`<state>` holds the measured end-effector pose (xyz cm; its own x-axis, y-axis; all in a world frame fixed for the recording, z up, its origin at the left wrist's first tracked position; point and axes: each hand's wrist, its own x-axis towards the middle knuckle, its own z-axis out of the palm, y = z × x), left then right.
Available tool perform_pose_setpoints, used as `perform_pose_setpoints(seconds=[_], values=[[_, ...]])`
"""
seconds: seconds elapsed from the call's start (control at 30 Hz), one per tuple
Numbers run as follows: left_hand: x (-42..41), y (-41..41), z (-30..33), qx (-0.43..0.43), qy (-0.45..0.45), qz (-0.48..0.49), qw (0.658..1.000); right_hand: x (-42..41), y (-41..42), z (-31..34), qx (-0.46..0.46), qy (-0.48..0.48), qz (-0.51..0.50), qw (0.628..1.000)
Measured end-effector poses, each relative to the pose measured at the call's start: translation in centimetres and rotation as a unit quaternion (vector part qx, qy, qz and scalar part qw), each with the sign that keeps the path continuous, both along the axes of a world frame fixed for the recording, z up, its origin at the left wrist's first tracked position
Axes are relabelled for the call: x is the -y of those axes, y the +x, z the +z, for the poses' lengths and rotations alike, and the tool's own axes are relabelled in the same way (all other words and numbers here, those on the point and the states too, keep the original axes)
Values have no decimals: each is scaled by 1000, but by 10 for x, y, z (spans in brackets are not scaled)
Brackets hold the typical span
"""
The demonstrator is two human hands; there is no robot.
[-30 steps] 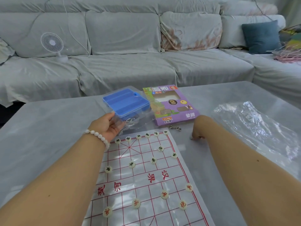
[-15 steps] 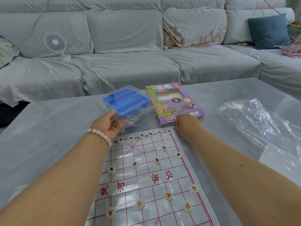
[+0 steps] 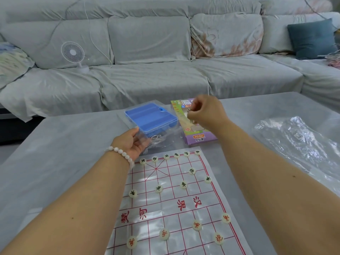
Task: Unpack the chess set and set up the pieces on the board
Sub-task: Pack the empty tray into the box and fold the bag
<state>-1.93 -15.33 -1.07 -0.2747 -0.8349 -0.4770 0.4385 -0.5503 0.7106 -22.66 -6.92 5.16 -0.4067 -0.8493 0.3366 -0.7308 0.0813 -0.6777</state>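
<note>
Mid-setup: small item pinched over the chess box

Up close, the right hand [image 3: 206,113] hovers above the purple chess box [image 3: 197,133], fingers curled, pinching something tiny and pale; what it is cannot be told. The left hand [image 3: 131,142] grips the clear case [image 3: 160,139] under the blue tray [image 3: 150,118]. The board [image 3: 174,205] lies nearer, on the table [image 3: 55,162], with cream pieces [image 3: 183,184] partly placed. Likely risks: the tiny item slipping from the pinch, or a forearm sweeping pieces off their points. The board's near edge is cut off, and a crinkled plastic bag [image 3: 298,144] lies to the right
</note>
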Motion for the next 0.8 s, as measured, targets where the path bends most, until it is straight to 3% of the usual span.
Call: perform_pose_setpoints(seconds=[0.13, 0.3, 0.43, 0.5, 0.57, 0.63, 0.7, 0.77, 0.8], values=[[-7, -2, 7, -21, -2, -10, 1000, 16, 17, 1, -81, 14, 79, 994], [-9, -1, 16, -35, -17, -19, 999, 14, 10, -9, -111, 68, 119, 984], [-7, -1, 14, -29, -11, -22, 999, 5, 3, -13, -39, 91, 103, 990], [-7, -5, 14, -43, -8, -19, 999, -1, 0, -14, -1, 38, 40, 998], [-8, -11, 17, -56, -12, -15, 998, -6, -4, -19, 96, -33, -119, 988], [-9, -23, 21, -52, -24, -13, 998, -15, 0, -19, 333, 5, -193, 923], [-16, -41, 26, -46, -33, -18, 998, -22, 8, -20, 567, 38, -90, 818], [-27, -61, 32, -39, -41, -32, 998, -26, 14, -17, 690, -12, -9, 724], [-33, -71, 36, -38, -45, -39, 998, -27, 14, -15, 711, -45, -3, 702]])
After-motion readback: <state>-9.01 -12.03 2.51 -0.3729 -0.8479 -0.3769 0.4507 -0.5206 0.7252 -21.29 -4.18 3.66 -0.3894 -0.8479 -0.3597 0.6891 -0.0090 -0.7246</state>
